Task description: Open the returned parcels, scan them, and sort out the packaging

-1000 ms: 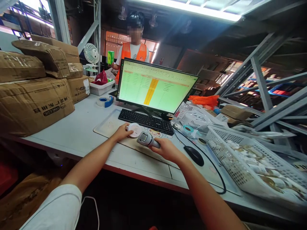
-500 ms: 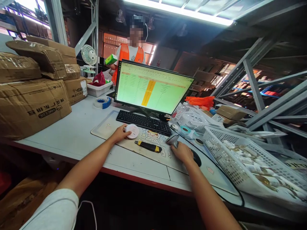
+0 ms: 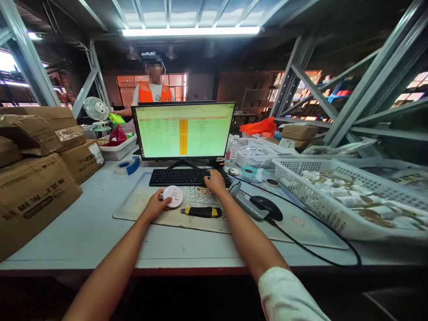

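My left hand [image 3: 157, 205] holds a round white tub [image 3: 173, 196] by its side, the thumb over its pale top. My right hand [image 3: 215, 182] is at the right part of the black keyboard [image 3: 177, 176], fingers stretched onto the keys and holding nothing. A grey barcode scanner [image 3: 245, 200] lies on the desk mat [image 3: 137, 205], right of my right forearm, beside a black mouse [image 3: 266, 207]. Between my arms, a black and yellow utility knife [image 3: 202, 211] rests on the mat. The monitor [image 3: 185, 131] behind the keyboard shows a spreadsheet with an orange column.
Cardboard boxes [image 3: 30, 200] are stacked at left. A white basket [image 3: 301, 200] of wrapped items stands at right, with the scanner's cable looping before it. Blue tape [image 3: 129, 166] lies left of the monitor. A person in an orange vest [image 3: 150, 92] stands behind.
My right hand has let go of the barcode scanner and moved left and forward to the keyboard. The left hand still holds the tub. The camera view has levelled and turned right.
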Motion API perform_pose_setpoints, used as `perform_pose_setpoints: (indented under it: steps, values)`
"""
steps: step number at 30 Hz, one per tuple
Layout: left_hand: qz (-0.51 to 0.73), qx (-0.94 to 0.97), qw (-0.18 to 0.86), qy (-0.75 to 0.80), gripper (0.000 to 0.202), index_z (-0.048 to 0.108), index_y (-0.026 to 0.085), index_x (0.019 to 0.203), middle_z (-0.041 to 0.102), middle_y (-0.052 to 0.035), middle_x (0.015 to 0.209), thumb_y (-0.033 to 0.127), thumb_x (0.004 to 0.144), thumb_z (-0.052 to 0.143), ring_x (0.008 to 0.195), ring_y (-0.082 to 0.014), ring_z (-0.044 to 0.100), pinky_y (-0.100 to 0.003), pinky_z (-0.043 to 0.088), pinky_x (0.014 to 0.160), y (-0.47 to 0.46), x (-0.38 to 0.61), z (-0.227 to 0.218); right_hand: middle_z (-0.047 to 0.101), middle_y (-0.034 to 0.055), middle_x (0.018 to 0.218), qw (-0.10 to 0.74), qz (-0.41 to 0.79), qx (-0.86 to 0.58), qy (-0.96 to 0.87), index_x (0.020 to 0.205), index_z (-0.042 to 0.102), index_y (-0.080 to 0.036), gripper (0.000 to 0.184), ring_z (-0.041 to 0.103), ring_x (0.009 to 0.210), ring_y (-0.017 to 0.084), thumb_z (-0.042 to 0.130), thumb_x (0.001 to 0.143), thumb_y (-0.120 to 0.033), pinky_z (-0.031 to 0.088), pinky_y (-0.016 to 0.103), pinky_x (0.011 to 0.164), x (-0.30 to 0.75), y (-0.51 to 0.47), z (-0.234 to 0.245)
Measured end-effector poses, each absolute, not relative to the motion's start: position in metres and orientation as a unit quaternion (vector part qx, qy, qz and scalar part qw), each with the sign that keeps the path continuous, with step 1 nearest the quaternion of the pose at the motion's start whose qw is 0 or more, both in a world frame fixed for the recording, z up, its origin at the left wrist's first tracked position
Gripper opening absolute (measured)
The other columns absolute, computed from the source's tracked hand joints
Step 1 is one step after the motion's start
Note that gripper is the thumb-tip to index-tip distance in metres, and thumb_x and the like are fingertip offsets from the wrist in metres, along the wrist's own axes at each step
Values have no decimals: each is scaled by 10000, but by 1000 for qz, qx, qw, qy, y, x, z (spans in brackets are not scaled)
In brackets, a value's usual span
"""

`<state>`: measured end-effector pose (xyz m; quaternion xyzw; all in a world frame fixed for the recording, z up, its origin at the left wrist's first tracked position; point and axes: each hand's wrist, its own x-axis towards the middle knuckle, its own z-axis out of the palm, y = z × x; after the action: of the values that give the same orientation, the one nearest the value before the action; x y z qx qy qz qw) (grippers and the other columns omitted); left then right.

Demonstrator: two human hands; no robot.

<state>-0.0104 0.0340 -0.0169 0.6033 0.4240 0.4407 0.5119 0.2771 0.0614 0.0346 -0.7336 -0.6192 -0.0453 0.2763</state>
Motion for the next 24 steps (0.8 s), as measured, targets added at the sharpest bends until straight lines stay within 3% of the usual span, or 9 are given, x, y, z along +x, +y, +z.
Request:
perform_pose_setpoints:
  steps: [6, 16, 21, 24]
  values:
    - [431, 582, 534, 438, 375, 586, 139, 1148, 739, -56, 918, 213, 841, 787, 646, -141, 696, -230, 585, 560, 33, -11, -15, 559, 169, 1446, 286, -57, -709, -643, 1349, 615, -93, 453, 471, 1341, 296, 479, 927, -182, 360, 406, 1145, 284, 65, -6]
    - [439, 591, 529, 421, 500, 599, 152, 1157, 738, -59, 879, 309, 753, 850, 702, -172, 701, -250, 591, 566, 33, -13, -19, 364, 139, 1635, 210, -26, -738, -640, 1320, 678, -155, 404, 254, 1529, 359, 527, 966, -276, 236, 575, 1222, 286, 60, -6]
    - [437, 608, 529, 399, 621, 593, 155, 1209, 735, -80, 938, 420, 712, 854, 773, -207, 710, -292, 607, 606, 33, -15, -21, 537, 189, 1488, 322, -39, -684, -653, 1314, 668, -107, 407, 437, 1423, 334, 516, 971, -263, 343, 516, 1184, 283, 48, 19]
    - [451, 637, 508, 364, 666, 598, 175, 1271, 727, -100, 1084, 466, 722, 838, 949, -250, 705, -329, 622, 699, 33, -16, -20, 649, 157, 1342, 384, 13, -571, -726, 1343, 636, -127, 426, 630, 1175, 262, 538, 978, -325, 470, 426, 1082, 265, 34, 33]
